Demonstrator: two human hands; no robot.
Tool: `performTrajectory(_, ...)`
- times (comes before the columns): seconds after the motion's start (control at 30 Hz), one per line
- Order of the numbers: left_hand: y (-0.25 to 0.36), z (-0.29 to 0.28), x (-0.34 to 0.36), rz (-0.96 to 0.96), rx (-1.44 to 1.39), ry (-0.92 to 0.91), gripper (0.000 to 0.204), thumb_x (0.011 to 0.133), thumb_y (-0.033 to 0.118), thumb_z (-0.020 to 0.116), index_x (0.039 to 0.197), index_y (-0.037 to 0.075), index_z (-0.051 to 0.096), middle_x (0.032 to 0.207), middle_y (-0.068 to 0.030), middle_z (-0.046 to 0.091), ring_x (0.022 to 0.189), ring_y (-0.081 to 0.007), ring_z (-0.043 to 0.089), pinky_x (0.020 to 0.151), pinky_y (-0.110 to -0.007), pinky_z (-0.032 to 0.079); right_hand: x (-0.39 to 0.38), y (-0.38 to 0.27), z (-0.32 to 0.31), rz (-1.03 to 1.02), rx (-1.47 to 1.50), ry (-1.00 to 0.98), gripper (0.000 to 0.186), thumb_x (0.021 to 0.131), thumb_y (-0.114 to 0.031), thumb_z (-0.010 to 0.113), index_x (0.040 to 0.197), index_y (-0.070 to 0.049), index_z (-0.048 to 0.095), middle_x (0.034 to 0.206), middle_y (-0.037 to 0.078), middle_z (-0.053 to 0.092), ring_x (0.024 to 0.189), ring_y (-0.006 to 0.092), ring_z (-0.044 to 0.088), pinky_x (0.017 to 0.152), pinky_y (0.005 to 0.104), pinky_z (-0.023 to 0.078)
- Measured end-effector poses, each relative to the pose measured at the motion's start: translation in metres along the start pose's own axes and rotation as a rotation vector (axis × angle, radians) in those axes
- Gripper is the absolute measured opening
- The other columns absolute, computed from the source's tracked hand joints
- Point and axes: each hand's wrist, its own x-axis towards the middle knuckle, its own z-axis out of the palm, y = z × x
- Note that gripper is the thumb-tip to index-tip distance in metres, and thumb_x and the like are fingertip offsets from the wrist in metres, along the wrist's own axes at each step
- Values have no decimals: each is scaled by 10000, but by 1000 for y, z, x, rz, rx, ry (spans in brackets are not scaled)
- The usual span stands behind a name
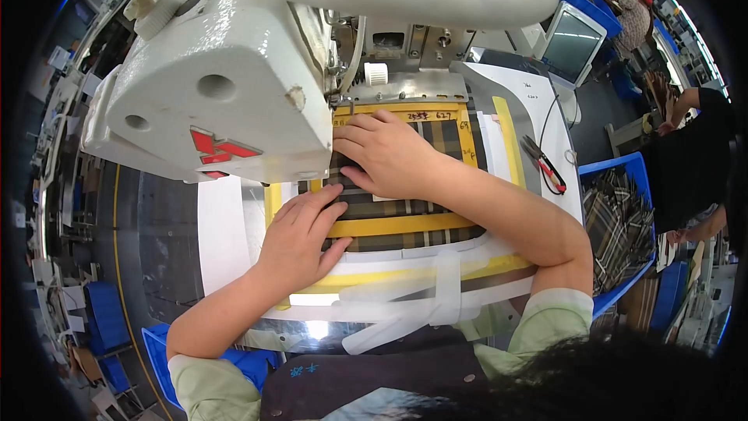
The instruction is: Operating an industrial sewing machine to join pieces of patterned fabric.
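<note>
Left hand (300, 235) and right hand (387, 157), apart and unclenched, touch plaid fabric (409, 210) under a yellow frame (405, 225). Red-handled snips (554, 176) lie near the worktop's (559, 206) right edge.

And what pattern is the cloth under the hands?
The cloth is plaid: dark, with brown and pale stripes, best seen in the head view.

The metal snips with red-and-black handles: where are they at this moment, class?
In the head view, the snips lie right of centre on the white sheet, between the long yellow strip and the blue plastic bin.
</note>
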Motion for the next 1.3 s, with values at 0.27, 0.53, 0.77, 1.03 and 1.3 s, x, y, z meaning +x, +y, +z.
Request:
performTrajectory(0.27, 2, -7, 5, 66, 77, -25, 469, 704, 183, 712, 1111, 7, 558, 1252, -141, 524, 1091, -316, 544, 924, -405, 447, -1, -2, -3, -7, -20, 7, 366, 827, -266, 613, 1129, -59, 602, 1172, 56, 602, 1091, 218, 539, 938, 354, 395)
performTrajectory(0.53, 3, -13, 3, 58, 121, -61, 418, 766, 255, 679, 1090, 9, 585, 1256, -141, 536, 1127, -269, 543, 968, -401, 421, 0, -6, -7, 19, 25, -10, 355, 826, -262, 620, 1124, -69, 612, 1171, 50, 598, 1067, 210, 559, 904, 359, 411)
performTrajectory(0.77, 0, -16, 5, 60, 124, -103, 465, 718, 237, 704, 1117, 37, 572, 1277, -121, 523, 1114, -273, 540, 953, -411, 426, 0, -6, -5, 48, 34, 11, 347, 816, -251, 633, 1114, -75, 622, 1177, 40, 600, 1053, 196, 569, 885, 348, 425)
performTrajectory(1.03, -1, -19, 6, 57, 141, -118, 476, 718, 266, 709, 1122, 51, 579, 1275, -109, 534, 1120, -251, 544, 964, -400, 418, -1, -6, -6, 77, 73, -16, 334, 823, -257, 633, 1107, -80, 631, 1175, 32, 602, 1053, 193, 566, 894, 344, 425)
performTrajectory(1.3, 1, -30, 9, 52, 77, -184, 416, 794, 289, 674, 1120, 50, 576, 1286, -96, 520, 1184, -226, 514, 1030, -412, 356, -7, -8, -19, 95, 113, -15, 358, 825, -267, 647, 1133, -88, 612, 1190, 35, 588, 1067, 215, 551, 909, 365, 412)
